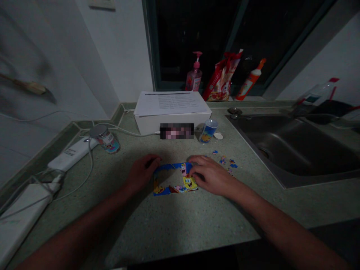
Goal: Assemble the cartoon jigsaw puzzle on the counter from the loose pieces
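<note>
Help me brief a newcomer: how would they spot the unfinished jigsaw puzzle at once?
From the steel sink, look left along the speckled countertop to the white box. In front, between the left hand and right hand, lies the jigsaw puzzle. Unlike the loose pieces nearby, it forms a rectangular border around a bare middle, with a yellow cartoon face at its right.

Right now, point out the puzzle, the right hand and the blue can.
Puzzle [189,183], head view: on the yellow face at its lower right.
Right hand [211,173], head view: on the back of the hand.
Blue can [208,132], head view: on its printed side.
</note>
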{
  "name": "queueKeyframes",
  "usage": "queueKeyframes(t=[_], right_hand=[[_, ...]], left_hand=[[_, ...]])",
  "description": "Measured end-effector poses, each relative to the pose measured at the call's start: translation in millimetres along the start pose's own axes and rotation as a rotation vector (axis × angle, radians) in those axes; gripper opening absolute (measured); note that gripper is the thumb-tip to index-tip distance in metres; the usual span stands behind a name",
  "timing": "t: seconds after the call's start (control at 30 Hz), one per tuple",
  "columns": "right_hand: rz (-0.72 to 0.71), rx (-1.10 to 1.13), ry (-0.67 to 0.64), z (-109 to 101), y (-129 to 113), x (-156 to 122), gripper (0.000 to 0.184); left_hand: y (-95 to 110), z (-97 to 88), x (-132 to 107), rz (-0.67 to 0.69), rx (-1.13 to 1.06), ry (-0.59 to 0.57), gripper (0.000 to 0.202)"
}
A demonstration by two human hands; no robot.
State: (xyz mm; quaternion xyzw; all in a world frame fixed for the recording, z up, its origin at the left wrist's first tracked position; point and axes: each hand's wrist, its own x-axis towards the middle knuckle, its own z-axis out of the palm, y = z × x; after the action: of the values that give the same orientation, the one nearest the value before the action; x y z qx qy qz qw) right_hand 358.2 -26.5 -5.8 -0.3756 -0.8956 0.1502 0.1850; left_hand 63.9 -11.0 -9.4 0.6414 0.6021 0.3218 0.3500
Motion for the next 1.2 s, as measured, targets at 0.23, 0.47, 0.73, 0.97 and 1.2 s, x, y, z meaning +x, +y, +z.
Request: queueKeyframes(t=[0.23,0.47,0.73,0.97,1.2], right_hand=[[0.0,0.006,-0.008,-0.7,1.2,-0.8,0.023],[-0.02,0.049,0.177,-4.7,-1.5,0.6,0.021],[0.086,-0.023,0.684,-27.6,4.4,-2.8,0.016],[0.227,-0.126,0.677,-34.1,27.8,-6.7,0.02],[0.294,-0.148,0.319,-23.5,45.9,-7.9,0.014]], left_hand=[[-2.5,0.0,0.9,0.007,0.001,0.015,0.041],[-0.7,-0.6,1.3,0.018,-0.03,0.049,0.036],[-4.4,-0.4,2.3,0.021,-0.096,0.11,0.03],[-8.2,-4.4,5.6,0.0,-0.097,0.181,0.034],[-8.5,-7.0,9.4,-0.054,-0.278,0.25,0.032]])
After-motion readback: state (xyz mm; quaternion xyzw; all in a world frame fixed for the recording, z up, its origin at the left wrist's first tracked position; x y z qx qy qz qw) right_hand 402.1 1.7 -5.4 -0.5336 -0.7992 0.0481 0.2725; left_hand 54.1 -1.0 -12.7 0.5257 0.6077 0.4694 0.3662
